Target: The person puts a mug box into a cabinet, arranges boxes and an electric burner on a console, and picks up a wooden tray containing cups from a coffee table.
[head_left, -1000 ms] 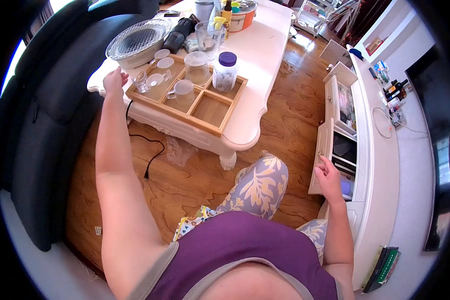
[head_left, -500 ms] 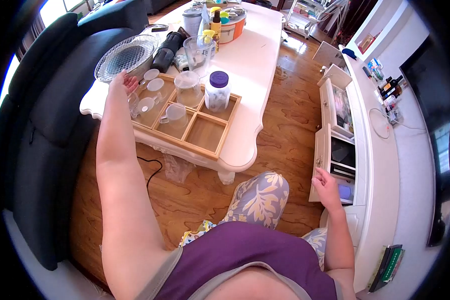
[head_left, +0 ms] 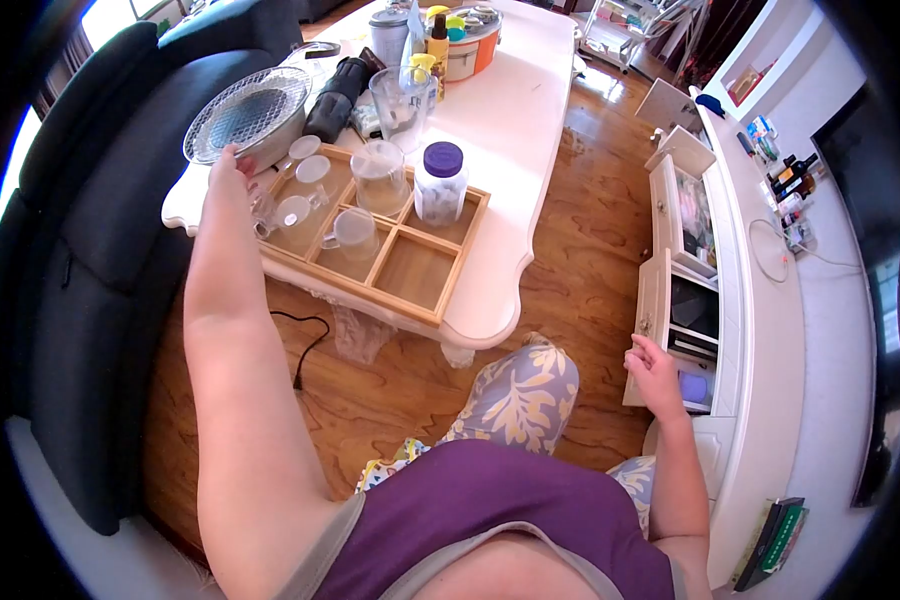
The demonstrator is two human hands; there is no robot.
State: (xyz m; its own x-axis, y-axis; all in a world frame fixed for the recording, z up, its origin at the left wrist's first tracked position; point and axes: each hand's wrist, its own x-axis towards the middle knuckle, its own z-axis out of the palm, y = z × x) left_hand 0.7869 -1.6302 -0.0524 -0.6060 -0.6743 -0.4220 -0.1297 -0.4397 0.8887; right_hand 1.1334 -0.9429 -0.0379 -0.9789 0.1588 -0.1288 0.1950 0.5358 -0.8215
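Observation:
My left hand point(head_left: 234, 170) is at the near rim of a round pale basin point(head_left: 282, 138) with a wire mesh point(head_left: 260, 100) across its top. The fingertips lie over the rim and the other fingers are partly hidden against the side. Just right of that hand sits a divided wooden tray point(head_left: 365, 288) holding several clear cups, a glass mug point(head_left: 352, 236), a larger clear cup point(head_left: 378, 178) and a jar with a purple lid point(head_left: 441, 185). My right hand point(head_left: 655, 378) hangs in the air, loosely curled with nothing in it, in front of the white cabinet.
A black bottle-like object point(head_left: 336, 100), a tall clear pitcher point(head_left: 400, 110), a grey canister point(head_left: 388, 38) and an orange-sided container point(head_left: 473, 55) stand farther back on the white table point(head_left: 530, 120). The dark sofa point(head_left: 80, 300) is at left. Drawers and doors of the white cabinet point(head_left: 760, 330) stand open.
My left hand has closed from spread fingers onto the basin's rim. The basin has shifted slightly left relative to the tray. My right hand stays nearly where it was.

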